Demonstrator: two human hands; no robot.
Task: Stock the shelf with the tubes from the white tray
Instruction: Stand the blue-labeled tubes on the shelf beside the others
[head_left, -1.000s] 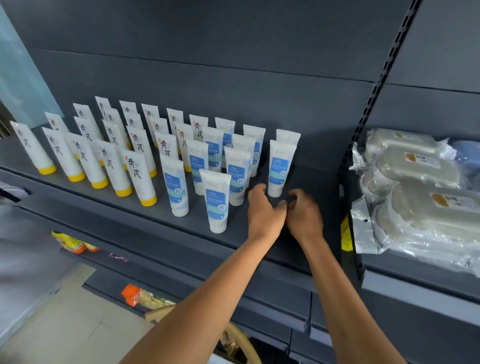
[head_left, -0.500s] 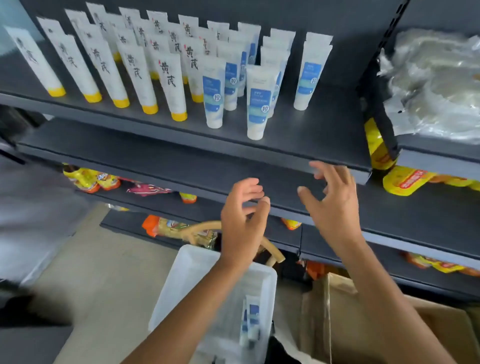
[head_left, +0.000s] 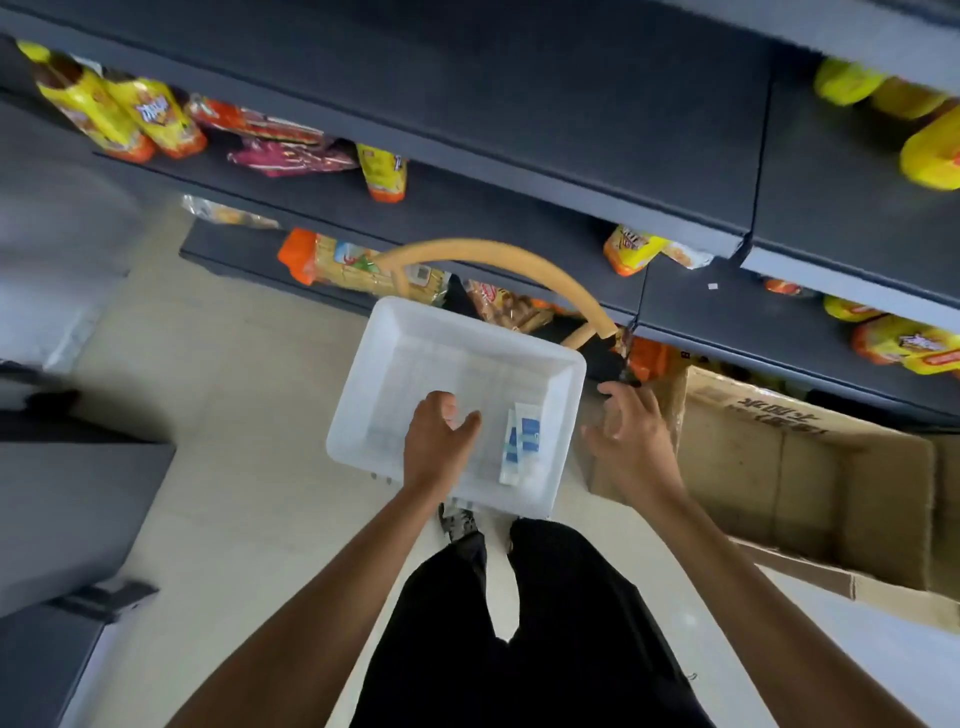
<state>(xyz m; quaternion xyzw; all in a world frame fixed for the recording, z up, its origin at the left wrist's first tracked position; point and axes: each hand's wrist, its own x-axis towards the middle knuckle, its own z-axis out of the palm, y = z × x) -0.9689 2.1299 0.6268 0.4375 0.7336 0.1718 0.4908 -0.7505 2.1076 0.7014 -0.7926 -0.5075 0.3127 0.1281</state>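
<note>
The white tray (head_left: 395, 338) stands low in front of me, below the dark shelves (head_left: 519, 156). Two white tubes with blue labels (head_left: 521, 441) lie side by side in its right part. My left hand (head_left: 439, 441) hovers over the tray's near middle, fingers loosely curled, holding nothing, just left of the tubes. My right hand (head_left: 631, 436) hangs past the tray's right rim with fingers spread and empty. The stocked top shelf is out of view.
Yellow and orange snack bags (head_left: 119, 114) fill the lower shelves. An open cardboard box (head_left: 789, 467) sits on the floor to the right. A tan curved chair back (head_left: 498, 254) rises behind the tray. My dark trousers (head_left: 519, 623) are below.
The view has swung down from the tube shelf to the tray. Both hands have dropped from the shelf edge, the left now over the tray, the right beside it.
</note>
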